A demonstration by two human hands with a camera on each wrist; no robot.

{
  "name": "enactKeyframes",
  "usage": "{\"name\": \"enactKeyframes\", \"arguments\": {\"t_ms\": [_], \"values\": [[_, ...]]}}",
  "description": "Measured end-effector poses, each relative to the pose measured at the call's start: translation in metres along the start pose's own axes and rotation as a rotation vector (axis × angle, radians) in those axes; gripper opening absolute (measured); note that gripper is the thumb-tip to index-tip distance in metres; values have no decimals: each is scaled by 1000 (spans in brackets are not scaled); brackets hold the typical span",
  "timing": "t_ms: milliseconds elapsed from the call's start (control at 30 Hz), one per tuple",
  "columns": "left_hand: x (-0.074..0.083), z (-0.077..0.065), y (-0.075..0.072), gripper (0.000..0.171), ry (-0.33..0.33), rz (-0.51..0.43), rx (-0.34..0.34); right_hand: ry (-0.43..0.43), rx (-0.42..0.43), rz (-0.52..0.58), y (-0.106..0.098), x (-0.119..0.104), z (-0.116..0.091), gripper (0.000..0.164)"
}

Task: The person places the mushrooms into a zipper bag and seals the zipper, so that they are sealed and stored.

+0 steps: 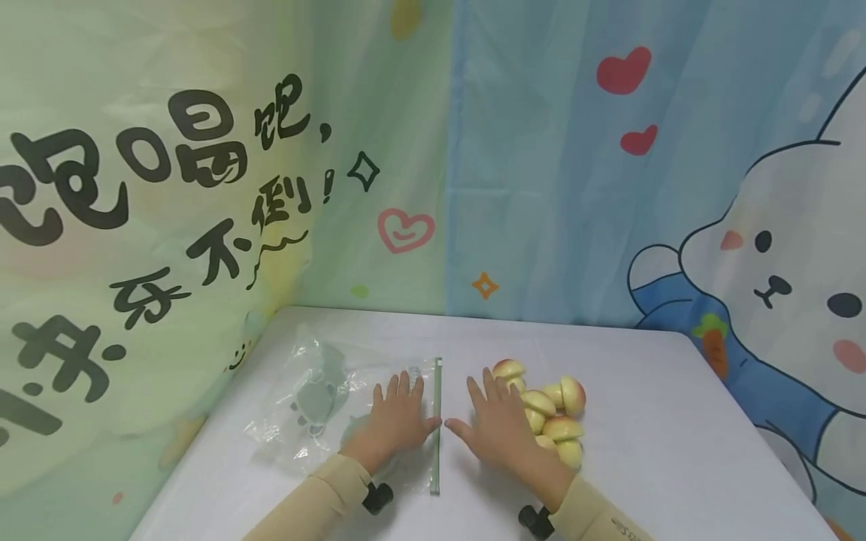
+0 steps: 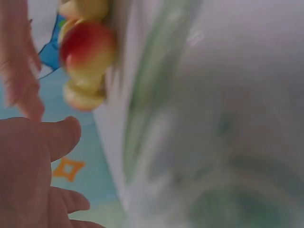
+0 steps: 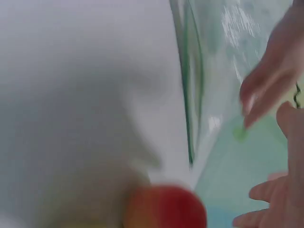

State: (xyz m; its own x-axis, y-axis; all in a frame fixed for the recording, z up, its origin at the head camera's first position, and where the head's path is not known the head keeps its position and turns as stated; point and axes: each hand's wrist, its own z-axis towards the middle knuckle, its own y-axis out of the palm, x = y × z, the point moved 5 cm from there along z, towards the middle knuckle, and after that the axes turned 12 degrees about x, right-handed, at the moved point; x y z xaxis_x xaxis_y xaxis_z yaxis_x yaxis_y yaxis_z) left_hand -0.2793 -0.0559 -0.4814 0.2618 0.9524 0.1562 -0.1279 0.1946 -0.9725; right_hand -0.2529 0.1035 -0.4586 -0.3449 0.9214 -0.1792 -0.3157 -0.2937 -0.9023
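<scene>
A clear plastic zip bag point(image 1: 318, 394) with pale green printing lies flat on the table, its green slider strip point(image 1: 436, 458) along the right edge. Over the bag's right part my left hand point(image 1: 398, 419) is held palm down, fingers spread and thumb toward the strip. My right hand point(image 1: 504, 432), fingers likewise spread, is beside several mushroom-shaped pieces point(image 1: 563, 428), yellow with red-tinged caps, and hides part of them. Neither hand holds anything. One red cap point(image 3: 166, 209) shows at the bottom of the right wrist view, and the pile point(image 2: 90, 52) is at the upper left in the left wrist view.
The white table point(image 1: 649, 451) reaches back to a printed curtain point(image 1: 528, 188) with hearts, writing and a white cartoon animal. Tan sleeves point(image 1: 318, 500) cover both forearms, with a small black device point(image 1: 377, 497) at each wrist.
</scene>
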Motion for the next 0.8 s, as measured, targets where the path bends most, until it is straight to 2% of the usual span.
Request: {"name": "enactKeyframes", "arguments": {"t_ms": [67, 167, 400, 567, 667, 800], "values": [[4, -7, 8, 80, 19, -14, 9, -45, 20, 35, 7, -13, -8, 76], [10, -16, 19, 77, 48, -16, 38, -49, 1, 168, 20, -29, -22, 69], [12, -26, 34, 75, 59, 22, 156, 86, -32, 454, 44, -37, -42, 55], [8, -26, 39, 56, 71, 15, 215, 153, -72, 566, 52, -32, -47, 62], [3, -26, 36, 42, 43, -47, 217, 182, -133, 639, 55, -30, -49, 68], [-2, -27, 27, 21, -28, -176, 227, 186, -199, 732, 58, -31, -50, 68]]}}
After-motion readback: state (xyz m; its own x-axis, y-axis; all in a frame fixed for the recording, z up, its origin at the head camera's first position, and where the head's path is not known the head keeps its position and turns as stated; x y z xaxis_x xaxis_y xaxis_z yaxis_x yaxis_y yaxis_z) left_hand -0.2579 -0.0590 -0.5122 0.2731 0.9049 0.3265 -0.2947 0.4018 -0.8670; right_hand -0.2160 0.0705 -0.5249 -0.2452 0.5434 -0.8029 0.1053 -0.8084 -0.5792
